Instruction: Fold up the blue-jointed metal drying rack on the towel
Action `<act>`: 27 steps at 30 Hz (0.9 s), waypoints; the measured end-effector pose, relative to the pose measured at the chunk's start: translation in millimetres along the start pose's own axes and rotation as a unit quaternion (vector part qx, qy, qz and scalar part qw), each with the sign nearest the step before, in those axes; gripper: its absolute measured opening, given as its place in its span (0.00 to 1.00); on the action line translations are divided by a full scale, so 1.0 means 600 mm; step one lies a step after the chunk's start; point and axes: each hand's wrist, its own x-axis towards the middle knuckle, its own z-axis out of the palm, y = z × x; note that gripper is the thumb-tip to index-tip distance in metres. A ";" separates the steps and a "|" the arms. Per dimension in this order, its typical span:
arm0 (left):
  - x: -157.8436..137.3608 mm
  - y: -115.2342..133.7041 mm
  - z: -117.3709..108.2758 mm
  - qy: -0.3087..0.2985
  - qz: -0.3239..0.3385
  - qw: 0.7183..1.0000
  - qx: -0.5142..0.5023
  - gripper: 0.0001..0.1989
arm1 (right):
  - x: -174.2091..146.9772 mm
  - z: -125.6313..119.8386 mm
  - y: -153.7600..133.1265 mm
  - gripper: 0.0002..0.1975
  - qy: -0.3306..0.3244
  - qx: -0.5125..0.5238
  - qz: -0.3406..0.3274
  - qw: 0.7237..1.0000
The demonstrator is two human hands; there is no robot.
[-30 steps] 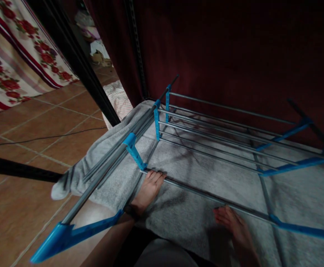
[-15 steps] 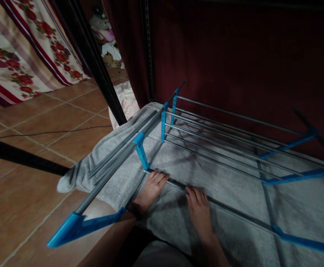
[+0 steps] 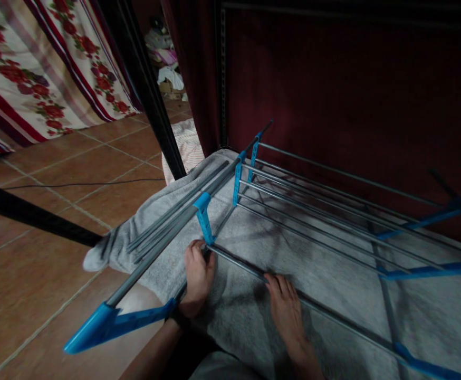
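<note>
A rack frame of grey metal tubes and blue plastic brackets lies in front of me. My left hand (image 3: 199,272) is curled round the frame's dark side tube (image 3: 223,224), just below a blue bracket (image 3: 204,224) at the corner. My right hand (image 3: 286,306) lies over the near metal tube (image 3: 242,265) with its fingers bent around it. That tube runs from the corner bracket to another blue bracket (image 3: 432,364) at lower right. Several thin rods (image 3: 313,192) span the rack's far part.
Several loose tubes (image 3: 175,211) lie on the grey blanket (image 3: 254,322) at left. A blue end piece (image 3: 92,330) juts toward me. Black metal posts (image 3: 145,89) stand beside the dark red cloth (image 3: 333,89). A cable (image 3: 84,184) crosses the tiled floor (image 3: 115,158).
My left hand has moved left off the near tube and now wraps the side tube at the corner. My right hand stays on the near tube. The view has shifted slightly.
</note>
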 end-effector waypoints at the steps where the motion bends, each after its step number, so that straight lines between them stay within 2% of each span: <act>1: 0.005 -0.001 -0.001 -0.014 -0.022 1.000 -0.012 0.22 | 0.000 -0.001 -0.001 0.23 0.000 -0.001 -0.001 1.000; 3: 0.016 -0.001 -0.001 -0.059 -0.054 0.997 -0.023 0.23 | 0.001 -0.002 -0.001 0.21 0.000 -0.003 -0.004 1.000; 6: 0.031 -0.001 0.002 -0.090 -0.075 0.993 -0.007 0.17 | 0.001 -0.003 -0.001 0.22 0.000 -0.002 -0.009 1.000; 10: 0.038 -0.006 0.006 -0.090 -0.079 0.993 0.008 0.13 | -0.001 -0.002 0.001 0.27 -0.004 -0.002 -0.015 1.000; 15: 0.036 -0.007 0.006 -0.083 -0.065 0.994 0.011 0.15 | -0.002 0.001 0.003 0.27 -0.002 -0.012 -0.016 1.000; 19: 0.039 -0.005 0.005 -0.086 -0.079 0.993 -0.005 0.15 | 0.000 -0.001 0.005 0.28 -0.007 -0.017 -0.024 1.000; 27: 0.042 -0.009 0.006 -0.089 -0.084 0.992 -0.014 0.12 | 0.009 -0.006 -0.012 0.23 -0.014 -0.037 -0.029 0.999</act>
